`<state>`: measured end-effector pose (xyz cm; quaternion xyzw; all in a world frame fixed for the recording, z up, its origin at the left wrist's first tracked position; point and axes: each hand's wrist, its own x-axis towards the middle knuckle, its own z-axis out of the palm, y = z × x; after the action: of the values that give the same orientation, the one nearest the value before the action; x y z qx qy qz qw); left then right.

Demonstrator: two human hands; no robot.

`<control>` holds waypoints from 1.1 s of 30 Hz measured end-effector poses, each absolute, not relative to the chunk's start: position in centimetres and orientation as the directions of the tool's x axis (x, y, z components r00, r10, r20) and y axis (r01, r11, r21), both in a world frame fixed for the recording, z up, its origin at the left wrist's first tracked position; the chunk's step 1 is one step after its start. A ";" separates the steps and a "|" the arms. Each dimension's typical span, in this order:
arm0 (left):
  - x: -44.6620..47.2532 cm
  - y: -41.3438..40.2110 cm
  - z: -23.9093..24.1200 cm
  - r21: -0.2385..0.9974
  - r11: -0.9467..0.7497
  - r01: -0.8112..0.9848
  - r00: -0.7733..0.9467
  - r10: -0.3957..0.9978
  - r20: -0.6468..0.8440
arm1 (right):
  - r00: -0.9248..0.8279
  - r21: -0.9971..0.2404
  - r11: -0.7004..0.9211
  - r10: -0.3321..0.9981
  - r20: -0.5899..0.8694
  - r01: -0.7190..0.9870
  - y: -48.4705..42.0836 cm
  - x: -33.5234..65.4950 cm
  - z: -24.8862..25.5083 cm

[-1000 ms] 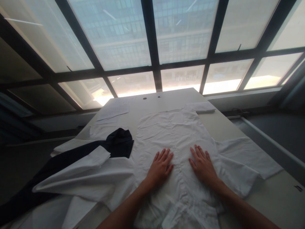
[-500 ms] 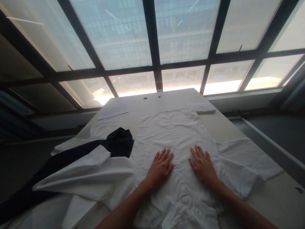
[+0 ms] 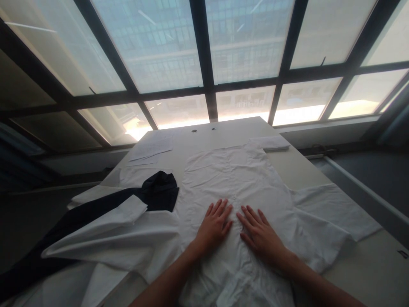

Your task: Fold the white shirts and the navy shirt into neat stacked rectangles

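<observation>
A white button-front shirt (image 3: 220, 170) lies spread on the table, its buttoned placket running down the middle and its sleeves out to both sides. My left hand (image 3: 214, 221) rests flat on the cloth just left of the placket, fingers stretched out. To the right of it, my right hand (image 3: 259, 233) lies flat with fingers apart, its fingertips close to the placket. Neither hand holds anything. Wrinkles show in the fabric, mostly near my forearms. The left sleeve lies partly over a dark navy garment (image 3: 159, 187).
The white table (image 3: 233, 130) reaches toward the large framed windows. Paper sheets (image 3: 150, 150) lie at its far left, and a folded white cloth or paper stack (image 3: 277, 143) sits at the far right. A pale rail (image 3: 358, 185) stands beyond the right edge.
My right hand has slid left and slightly toward me, over to the placket. My left hand stays in the same spot, and the shirt looks nearly unchanged.
</observation>
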<state>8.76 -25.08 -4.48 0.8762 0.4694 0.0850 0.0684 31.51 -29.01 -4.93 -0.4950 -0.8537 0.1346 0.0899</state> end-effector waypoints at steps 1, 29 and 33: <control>8.8 -25.1 -4.5 0.199 -0.550 0.811 0.545 0.834 0.086 | -0.470 -0.312 0.454 0.882 0.025 0.835 -28.9 31.6 -5.1; 8.7 -25.1 -4.5 0.204 -0.546 0.813 0.544 0.836 0.067 | -0.104 -0.335 0.127 0.991 0.086 0.934 -25.3 35.7 -6.0; 8.8 -25.1 -4.4 0.199 -0.543 0.816 0.541 0.838 0.068 | -0.460 -0.371 0.456 0.884 0.084 0.809 -28.1 32.4 -5.4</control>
<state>8.81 -25.14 -4.40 0.8748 0.4727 0.0779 0.0718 32.38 -28.14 -5.35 -0.5022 -0.8427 0.1406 0.1334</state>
